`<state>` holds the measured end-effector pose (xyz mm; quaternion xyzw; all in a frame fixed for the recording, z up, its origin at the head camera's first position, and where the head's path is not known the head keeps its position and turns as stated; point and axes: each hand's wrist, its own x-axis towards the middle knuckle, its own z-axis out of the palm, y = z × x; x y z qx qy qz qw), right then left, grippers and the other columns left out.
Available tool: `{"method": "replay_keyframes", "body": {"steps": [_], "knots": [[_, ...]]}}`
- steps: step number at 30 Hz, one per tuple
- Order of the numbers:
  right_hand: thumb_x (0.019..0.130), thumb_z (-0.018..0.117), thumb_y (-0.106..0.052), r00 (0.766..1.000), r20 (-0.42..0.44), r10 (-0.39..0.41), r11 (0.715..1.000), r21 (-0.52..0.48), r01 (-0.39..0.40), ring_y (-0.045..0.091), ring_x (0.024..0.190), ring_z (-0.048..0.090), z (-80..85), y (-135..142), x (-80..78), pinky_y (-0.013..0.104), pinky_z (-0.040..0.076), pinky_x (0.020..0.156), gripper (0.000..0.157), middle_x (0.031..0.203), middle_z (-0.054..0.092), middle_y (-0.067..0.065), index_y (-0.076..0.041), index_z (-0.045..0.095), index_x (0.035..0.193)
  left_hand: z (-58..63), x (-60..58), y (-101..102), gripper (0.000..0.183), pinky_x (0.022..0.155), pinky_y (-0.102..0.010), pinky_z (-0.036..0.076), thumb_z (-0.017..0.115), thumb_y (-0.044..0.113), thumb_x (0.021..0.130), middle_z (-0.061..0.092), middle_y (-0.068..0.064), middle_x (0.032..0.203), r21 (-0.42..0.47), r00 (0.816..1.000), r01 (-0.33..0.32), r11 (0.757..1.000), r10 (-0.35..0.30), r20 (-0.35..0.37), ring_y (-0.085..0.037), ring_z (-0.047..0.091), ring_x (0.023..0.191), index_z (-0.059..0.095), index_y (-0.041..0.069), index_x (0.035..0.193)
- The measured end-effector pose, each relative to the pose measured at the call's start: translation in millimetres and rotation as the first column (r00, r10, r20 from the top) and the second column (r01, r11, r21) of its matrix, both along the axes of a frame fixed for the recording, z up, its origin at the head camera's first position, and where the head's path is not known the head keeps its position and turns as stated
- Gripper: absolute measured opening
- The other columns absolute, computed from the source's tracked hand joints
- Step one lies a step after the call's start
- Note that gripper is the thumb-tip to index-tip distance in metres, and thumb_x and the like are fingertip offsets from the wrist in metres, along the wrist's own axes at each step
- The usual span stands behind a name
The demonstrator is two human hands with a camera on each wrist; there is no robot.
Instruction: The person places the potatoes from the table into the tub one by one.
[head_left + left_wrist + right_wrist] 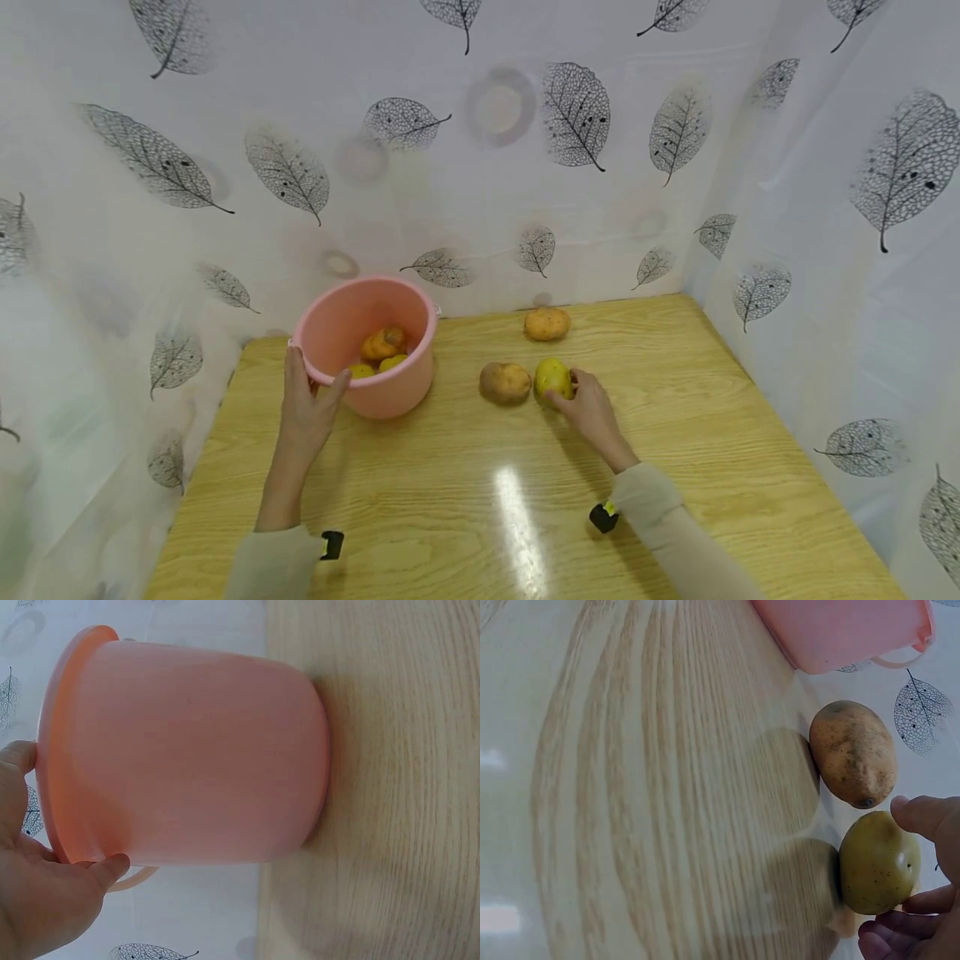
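Observation:
A pink bucket stands upright at the left of the table, and my left hand holds its rim at the near left side. In the left wrist view the thumb and fingers of the left hand lie on either side of that rim. Inside the bucket are a brown potato and yellow-green fruits. My right hand has its thumb and fingers around a round yellow-green fruit, which sits on the table; its exact kind is unclear. Just left of this fruit lies a brown potato.
Another potato lies farther back, near the table's rear edge. A whitish curtain with dark leaf prints hangs behind and at both sides. The wooden table reflects a bright streak of light at the front.

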<state>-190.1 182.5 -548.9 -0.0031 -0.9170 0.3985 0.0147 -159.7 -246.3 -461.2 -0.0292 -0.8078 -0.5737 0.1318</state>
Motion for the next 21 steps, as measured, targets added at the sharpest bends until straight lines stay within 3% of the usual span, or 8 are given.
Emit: {"method": "replay_keyframes", "body": {"steps": [5,21], "knots": [[0.092,0.079,-0.036,1.000,-0.005,-0.011,1.000,0.028,0.011,0.040,0.109,0.060,-1.4,-4.9,0.5,0.053,0.055,0.084,0.077,0.129,0.059,0.031,0.013,0.049,0.142,-1.8,-0.2,-1.6,0.099,0.123,-0.054,0.025,0.069,0.016,0.100,0.002,-0.008,0.172,-0.013,1.000,-0.004,1.000,0.004,0.014,-0.034,0.019,0.154,-0.005,0.013,0.166],[0.089,0.082,-0.036,0.999,-0.020,-0.037,0.995,0.096,0.039,0.044,0.118,0.057,-4.3,-12.6,-0.9,0.058,0.054,0.090,0.083,0.136,0.055,0.032,0.010,0.045,0.147,2.9,2.7,0.6,0.100,0.124,-0.053,0.023,0.068,0.020,0.101,-0.005,-0.008,0.172,-0.019,0.999,-0.005,1.000,0.006,0.047,-0.032,0.014,0.155,-0.009,0.009,0.165]]}}
